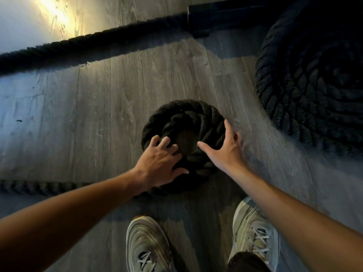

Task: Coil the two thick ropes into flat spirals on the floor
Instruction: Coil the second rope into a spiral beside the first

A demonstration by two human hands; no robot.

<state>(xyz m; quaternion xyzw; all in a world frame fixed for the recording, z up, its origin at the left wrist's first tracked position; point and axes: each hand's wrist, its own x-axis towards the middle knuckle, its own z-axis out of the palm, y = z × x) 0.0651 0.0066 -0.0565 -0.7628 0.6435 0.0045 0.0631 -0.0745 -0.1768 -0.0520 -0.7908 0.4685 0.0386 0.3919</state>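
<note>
A small tight coil of thick black rope [184,114] lies on the wooden floor straight ahead of me, with a bare gap at its centre. My left hand [159,163] rests flat on the coil's near left side, fingers spread. My right hand [225,148] is open against the coil's right side, thumb toward the centre. The rope's loose tail [39,187] trails off to the left along the floor. A second, large flat spiral of black rope [314,79] lies at the right. A straight stretch of rope [78,44] crosses the floor at the back.
My two grey sneakers [149,246] stand just behind the small coil. A dark piece of equipment base [208,22] sits at the back right, where the far rope ends. Bright light falls on the floor at the upper left.
</note>
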